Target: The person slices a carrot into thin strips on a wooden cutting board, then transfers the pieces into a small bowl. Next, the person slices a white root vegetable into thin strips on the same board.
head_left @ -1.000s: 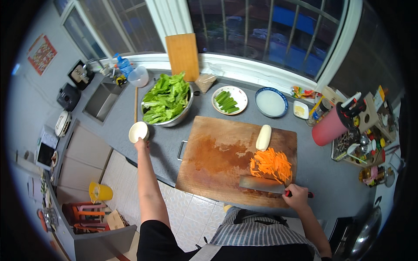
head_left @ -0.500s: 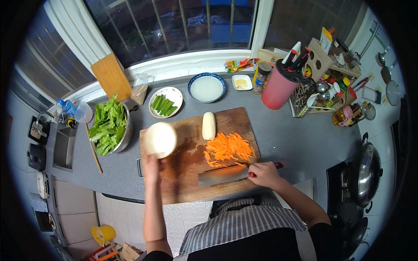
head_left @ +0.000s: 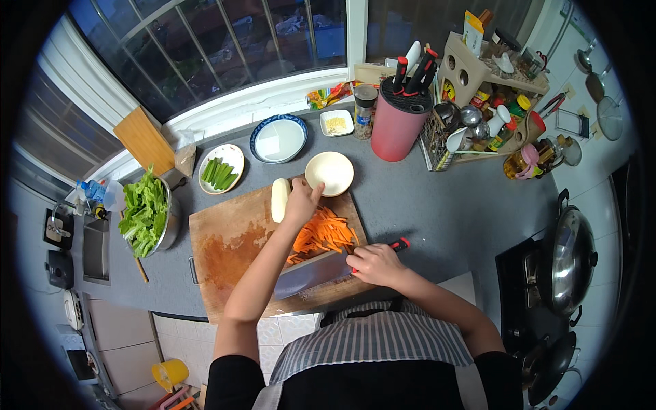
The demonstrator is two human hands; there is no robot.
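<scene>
My left hand (head_left: 303,201) grips the near-left rim of a small white bowl (head_left: 331,172) at the far right corner of the wooden cutting board (head_left: 229,239). The bowl looks bare inside. My right hand (head_left: 376,264) is wrapped round the handle of a cleaver (head_left: 311,275), its broad blade tilted on the board along the near side of a heap of carrot strips (head_left: 325,232). Part of that heap is hidden by my left forearm. A pale, peeled, cylindrical vegetable (head_left: 279,199) lies just left of my left hand.
Behind the board stand a plate of cut green stalks (head_left: 219,175), a blue-rimmed dish (head_left: 279,139), a small square dish (head_left: 337,123) and a pink knife block (head_left: 398,123). A metal bowl (head_left: 172,217) of leafy greens is left; a lidded wok (head_left: 572,253) is right.
My left hand has carried the white bowl rightward across the board, past the pale vegetable. The cleaver's blade has tipped up against the carrot strips. The view has shifted.
</scene>
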